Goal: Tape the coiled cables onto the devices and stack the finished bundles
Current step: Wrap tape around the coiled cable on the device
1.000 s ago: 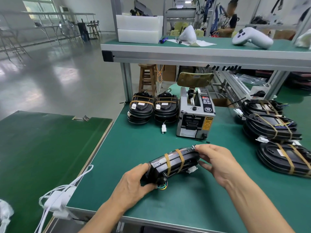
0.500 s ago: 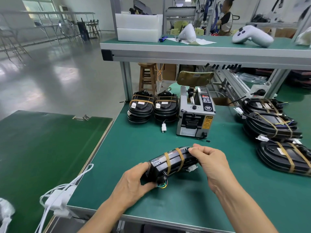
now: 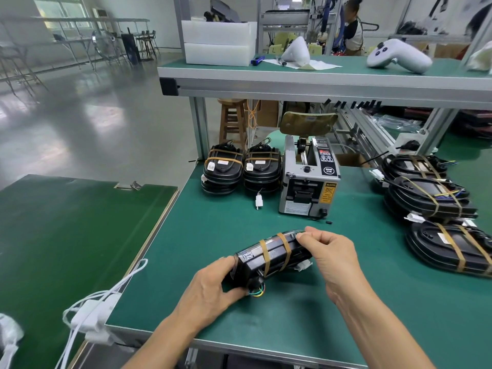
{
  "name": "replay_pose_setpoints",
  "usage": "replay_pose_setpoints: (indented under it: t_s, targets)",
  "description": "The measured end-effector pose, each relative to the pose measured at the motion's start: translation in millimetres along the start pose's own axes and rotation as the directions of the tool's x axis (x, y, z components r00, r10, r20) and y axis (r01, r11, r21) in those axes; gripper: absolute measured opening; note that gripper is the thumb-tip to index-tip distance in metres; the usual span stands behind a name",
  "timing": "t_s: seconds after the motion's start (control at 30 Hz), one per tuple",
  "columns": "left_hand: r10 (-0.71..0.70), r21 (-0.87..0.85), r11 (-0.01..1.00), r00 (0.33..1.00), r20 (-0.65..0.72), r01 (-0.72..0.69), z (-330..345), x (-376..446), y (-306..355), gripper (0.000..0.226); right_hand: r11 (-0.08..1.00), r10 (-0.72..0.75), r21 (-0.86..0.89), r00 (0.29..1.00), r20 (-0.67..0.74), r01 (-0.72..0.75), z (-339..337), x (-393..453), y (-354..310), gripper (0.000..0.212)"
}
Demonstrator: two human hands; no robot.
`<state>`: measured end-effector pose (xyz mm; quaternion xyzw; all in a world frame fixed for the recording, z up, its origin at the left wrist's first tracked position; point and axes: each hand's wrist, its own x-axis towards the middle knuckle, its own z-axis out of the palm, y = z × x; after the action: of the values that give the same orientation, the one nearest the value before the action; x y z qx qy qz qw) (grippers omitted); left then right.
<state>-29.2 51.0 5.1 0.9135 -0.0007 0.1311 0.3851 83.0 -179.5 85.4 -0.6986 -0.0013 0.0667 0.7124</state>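
A black device (image 3: 269, 258) with a coiled cable bound by two brown tape strips lies on edge on the green table (image 3: 207, 235). My left hand (image 3: 213, 287) grips its near end, where coloured wires stick out. My right hand (image 3: 328, 253) curls over its far end, fingertips pressed on the top edge. Two stacks of taped bundles (image 3: 241, 167) stand at the back left. More taped bundles (image 3: 431, 198) lie at the right. A grey tape dispenser (image 3: 310, 179) stands behind the device.
A loose white connector (image 3: 258, 201) lies in front of the stacks. White cables and adapters (image 3: 90, 315) hang off the table's left edge. A raised shelf (image 3: 319, 81) overhangs the back and bears white foam boxes and a white controller. A person works far behind.
My right hand has slid left along the device's far end and its fingers have curled down onto the top edge. The left hand and the device have barely moved.
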Motion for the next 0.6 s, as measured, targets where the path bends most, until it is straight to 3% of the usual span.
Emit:
replay_pose_setpoints:
  t_s: [0.27, 0.6]
  targets:
    - [-0.005, -0.014, 1.0, 1.0, -0.001, 0.005, -0.4, 0.0, 1.1, 0.049, 0.997, -0.039, -0.071, 0.999, -0.006, 0.038, -0.4, 5.3, 5.1, 0.02]
    - [-0.002, -0.015, 1.0, 1.0, 0.002, 0.002, -1.1, -0.3, 2.6, 0.048, 0.987, -0.075, -0.142, 0.997, -0.005, 0.073, -3.0, 7.8, 4.7, 0.023]
